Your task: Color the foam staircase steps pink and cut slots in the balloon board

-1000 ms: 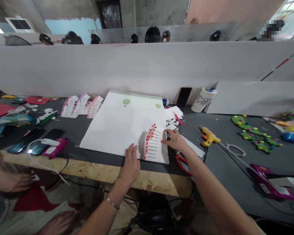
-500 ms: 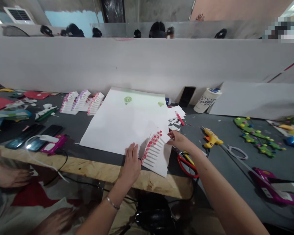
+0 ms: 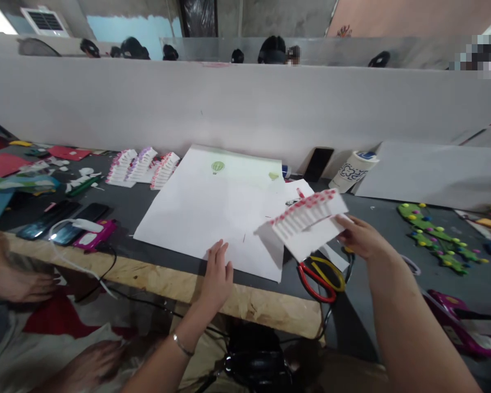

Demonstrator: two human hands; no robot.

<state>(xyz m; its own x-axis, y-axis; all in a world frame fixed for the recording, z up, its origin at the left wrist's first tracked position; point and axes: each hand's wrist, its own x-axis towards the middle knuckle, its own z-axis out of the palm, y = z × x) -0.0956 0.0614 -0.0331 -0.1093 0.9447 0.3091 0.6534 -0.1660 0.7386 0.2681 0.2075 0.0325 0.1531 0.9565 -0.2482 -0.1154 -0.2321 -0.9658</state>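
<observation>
A large white sheet point(image 3: 204, 213) with small green balloon drawings lies on the dark table. My left hand point(image 3: 217, 273) rests on its front edge, fingers stretched out flat and holding nothing. Right of the sheet, my right hand point(image 3: 362, 237) pinches the end of a folded white paper piece point(image 3: 306, 221) with a row of red-tipped strips, raised and tilted above the table. Scissors with red and yellow handles point(image 3: 317, 289) lie below it. Three similar fringed paper pieces point(image 3: 125, 169) stand at the back left.
A phone point(image 3: 318, 164) leans on the white partition beside a patterned paper cup point(image 3: 352, 172). Green felt shapes with pompoms point(image 3: 433, 234) and a magenta device point(image 3: 466, 327) lie at right. Another person's hand point(image 3: 33, 284) is at far left, near a magenta power bank point(image 3: 94, 234).
My right hand has lifted the red-tipped paper piece off the large sheet and carried it to the right. My left hand stays on the sheet's front edge. The view has shifted slightly.
</observation>
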